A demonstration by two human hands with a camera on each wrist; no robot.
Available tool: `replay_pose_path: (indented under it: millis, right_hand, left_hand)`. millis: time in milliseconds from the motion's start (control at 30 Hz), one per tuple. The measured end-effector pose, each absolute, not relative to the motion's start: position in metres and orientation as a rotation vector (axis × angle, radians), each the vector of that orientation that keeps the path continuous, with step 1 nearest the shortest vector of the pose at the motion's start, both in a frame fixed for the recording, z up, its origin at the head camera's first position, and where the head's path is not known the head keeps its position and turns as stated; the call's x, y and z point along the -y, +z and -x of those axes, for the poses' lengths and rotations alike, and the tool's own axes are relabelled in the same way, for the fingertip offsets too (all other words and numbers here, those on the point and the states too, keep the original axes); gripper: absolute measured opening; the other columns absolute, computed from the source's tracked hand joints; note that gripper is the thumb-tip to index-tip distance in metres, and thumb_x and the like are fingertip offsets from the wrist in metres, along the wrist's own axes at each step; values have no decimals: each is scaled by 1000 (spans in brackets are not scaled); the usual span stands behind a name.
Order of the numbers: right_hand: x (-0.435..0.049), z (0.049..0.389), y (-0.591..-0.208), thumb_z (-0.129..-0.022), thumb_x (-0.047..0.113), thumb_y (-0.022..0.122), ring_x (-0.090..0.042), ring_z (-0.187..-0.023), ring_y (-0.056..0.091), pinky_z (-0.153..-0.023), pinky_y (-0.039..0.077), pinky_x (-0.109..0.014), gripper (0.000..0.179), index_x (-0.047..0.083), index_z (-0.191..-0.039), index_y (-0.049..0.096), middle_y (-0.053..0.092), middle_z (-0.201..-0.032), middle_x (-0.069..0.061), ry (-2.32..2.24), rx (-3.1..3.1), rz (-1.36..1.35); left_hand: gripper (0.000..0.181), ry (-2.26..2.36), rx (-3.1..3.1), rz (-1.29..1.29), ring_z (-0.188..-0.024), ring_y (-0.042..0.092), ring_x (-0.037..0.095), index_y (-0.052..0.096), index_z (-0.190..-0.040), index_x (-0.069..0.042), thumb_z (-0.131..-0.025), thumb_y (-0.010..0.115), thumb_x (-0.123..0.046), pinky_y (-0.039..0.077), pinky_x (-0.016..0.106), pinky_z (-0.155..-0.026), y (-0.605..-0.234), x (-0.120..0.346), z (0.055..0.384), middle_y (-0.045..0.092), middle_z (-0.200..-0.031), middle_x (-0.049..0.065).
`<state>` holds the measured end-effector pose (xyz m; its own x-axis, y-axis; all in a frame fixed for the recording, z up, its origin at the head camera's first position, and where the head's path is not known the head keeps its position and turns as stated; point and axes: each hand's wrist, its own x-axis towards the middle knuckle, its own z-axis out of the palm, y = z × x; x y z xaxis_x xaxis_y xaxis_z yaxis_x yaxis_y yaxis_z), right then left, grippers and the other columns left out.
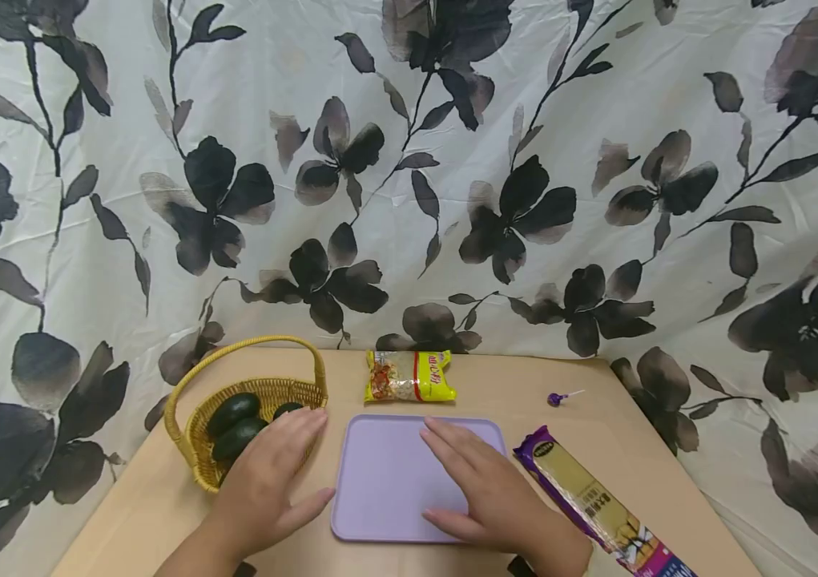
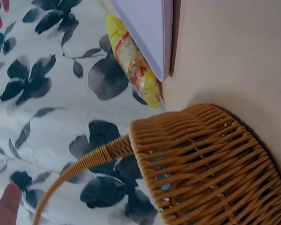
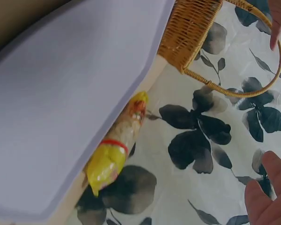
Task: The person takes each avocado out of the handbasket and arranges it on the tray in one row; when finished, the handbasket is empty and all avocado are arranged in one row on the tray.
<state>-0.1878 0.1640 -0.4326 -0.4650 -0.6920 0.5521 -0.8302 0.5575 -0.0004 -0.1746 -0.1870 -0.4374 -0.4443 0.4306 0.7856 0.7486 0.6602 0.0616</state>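
Your left hand [image 1: 269,479]: empty, loose, near basket [image 1: 273,389] | right hand [image 1: 486,487]: empty, loose, over tray [image 1: 380,481] | lower gently, avoiding handle [image 1: 320,375]

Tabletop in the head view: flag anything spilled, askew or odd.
Nothing visible looks spilled or damaged. The long packet lies askew, slanting beside the lilac tray, while the yellow packet sits nearly straight behind it.

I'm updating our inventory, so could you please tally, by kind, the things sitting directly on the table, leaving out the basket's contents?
Basket: 1
Tray: 1
Packets: 2
Lollipop: 1
Total: 5
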Motion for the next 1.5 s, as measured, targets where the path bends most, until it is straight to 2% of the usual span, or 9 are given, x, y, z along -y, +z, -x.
replay_pose_path:
  millis: [167,400,633,967,1033,1233,1367,1500]
  right_hand:
    - [-151,192,-440,-93,56,67,-21,-148,41,-120,42,-46,87,10,-160,34,35,-166,-4,472,2247,-1259]
    - [-134,193,-451,-94,51,70,-24,-145,45,-123,40,-42,86,6,-158,35,45,-159,-10,580,2234,-1297]
    - [-117,197,-456,-93,48,72,-25,-144,47,-118,46,-44,87,5,-158,35,45,-159,-10,665,2225,-1298]
    - [-97,203,-463,-94,49,72,-20,-147,42,-121,43,-40,87,10,-161,31,42,-162,-7,809,2310,-1276]
    - [-92,204,-465,-93,50,72,-19,-148,41,-121,43,-40,88,12,-161,32,42,-162,-6,837,2324,-1279]
    - [-76,209,-468,-93,48,73,-20,-146,45,-117,47,-41,87,13,-161,31,44,-160,-6,853,2310,-1287]
    - [-65,211,-465,-93,45,75,-20,-146,45,-119,46,-41,87,13,-161,32,44,-160,-5,891,2319,-1303]
    - [-55,215,-461,-92,44,76,-18,-147,42,-120,44,-40,87,14,-161,32,43,-161,-3,940,2354,-1325]
  left_hand:
    - [77,-593,2103,803,-134,52,33,49,-150,-4,-96,61,-58,23,24,-129,-440,193,175,57,-146,14]
    - [77,-665,2020,704,-135,51,28,52,-146,1,-96,61,-58,28,20,-126,-444,202,179,60,-141,16]
    - [77,-705,1934,612,-134,51,20,54,-140,7,-97,61,-56,33,16,-122,-444,216,182,62,-133,22]
    - [75,-680,1842,494,-134,50,14,53,-137,9,-96,61,-54,34,14,-119,-442,235,179,61,-128,26]
    - [75,-652,1814,466,-131,52,19,54,-135,10,-96,60,-53,34,15,-120,-441,239,180,60,-127,28]
    - [72,-556,1768,372,-115,52,44,55,-130,10,-94,58,-52,32,19,-121,-433,252,179,59,-123,31]
    - [75,-553,1765,313,-111,50,48,54,-132,10,-92,58,-54,30,17,-119,-431,261,179,58,-121,32]
    - [79,-573,1799,263,-113,48,48,50,-137,9,-92,58,-54,30,14,-117,-431,271,179,55,-124,34]
